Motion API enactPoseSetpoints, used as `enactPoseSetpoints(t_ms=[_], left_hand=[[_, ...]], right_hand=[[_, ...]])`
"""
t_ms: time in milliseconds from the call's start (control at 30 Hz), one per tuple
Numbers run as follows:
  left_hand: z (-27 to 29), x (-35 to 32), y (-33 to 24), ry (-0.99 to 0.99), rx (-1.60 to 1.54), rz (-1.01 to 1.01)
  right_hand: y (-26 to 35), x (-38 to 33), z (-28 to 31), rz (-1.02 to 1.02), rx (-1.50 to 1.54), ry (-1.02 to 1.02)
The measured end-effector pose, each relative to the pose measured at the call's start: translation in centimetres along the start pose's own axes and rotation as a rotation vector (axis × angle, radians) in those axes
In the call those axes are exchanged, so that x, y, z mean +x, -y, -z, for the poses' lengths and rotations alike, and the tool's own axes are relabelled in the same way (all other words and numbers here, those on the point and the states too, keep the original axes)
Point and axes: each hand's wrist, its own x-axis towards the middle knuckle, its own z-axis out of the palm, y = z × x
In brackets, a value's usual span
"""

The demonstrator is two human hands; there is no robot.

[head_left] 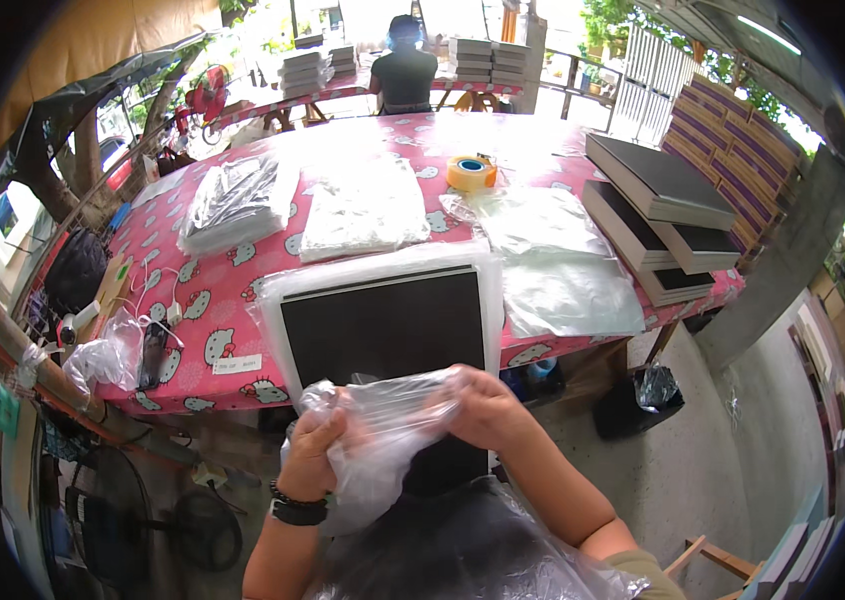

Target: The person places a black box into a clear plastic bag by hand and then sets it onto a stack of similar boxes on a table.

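Observation:
Between my two hands a thin clear plastic bag is stretched out and bunched up. My left hand, with dark bracelets at the wrist, is closed on its left end. The right hand pinches the other end. Just beyond them a flat black panel with pale edges lies on white translucent wrapping at the table's near edge. The bag and hands cover its near part. More clear plastic spreads over a dark surface close to my body.
The pink patterned table carries packed plastic sleeves, white bags, clear sheets and a tape roll. Thick black-covered blocks are stacked at right. A black bin stands below. Another person is at the far table.

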Motion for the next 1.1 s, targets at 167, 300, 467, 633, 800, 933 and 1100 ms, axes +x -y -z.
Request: enactPoseSetpoints(t_ms=[167,300,467,633,800,933,1100], left_hand=[[11.9,-2.4,-0.8,-0.28,0.289,-0.322],[21.0,-7.8,-7.8,-0.855,0.221,-0.819],[8.8,-5.8,-9.6,0.113,0.123,-0.703],[-3.1,-0.4,-2.7,0.406,0.87,-0.296],[2.1,-3.3,-1.9,0.244,-0.247,0.041],[2.7,-2.3,-2.7,0.026,-0.664,-0.264],[5.0,-2.7,1.5,0.544,0.069,-0.049]], right_hand=[[5.0,-2.5,1.8,0.334,0.068,-0.726],[11.1,-6.4,5.1,0.685,-0.502,-0.955],[5.5,-1.0,-2.5,0.22,-1.294,-0.382],[1.1,2.1,-6.8,0.058,-1.306,-0.085],[5.8,0.6,-5.0,-0.587,-0.897,0.352],[3.1,-1.5,-1.6,-0.167,-0.426,0.661],[5.7,-4.2,1.2,0.254,0.181,-0.361]])
